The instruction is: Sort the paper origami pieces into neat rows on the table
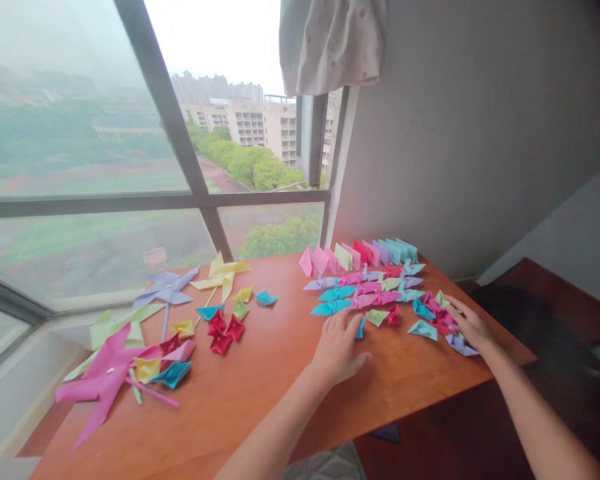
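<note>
The left hand [337,350] lies flat on the table [260,387], fingers spread and holding nothing; its fingertips hide part of a blue folded paper piece [361,327]. The right hand [467,322] rests near the table's right edge, fingers loosely spread over the red and pink pieces [437,313] there, covering some; a lilac piece [461,344] pokes out beneath it. Whether it pinches any piece cannot be told. The pile of folded pieces [370,290] toward the far right corner overlaps too much to count, with a row of upright folded sheets [360,255] behind. Along the left edge lie three pinwheels: pink [107,377], lilac [166,288] and yellow [221,273]. Three red pieces [224,330] sit beside them.
</note>
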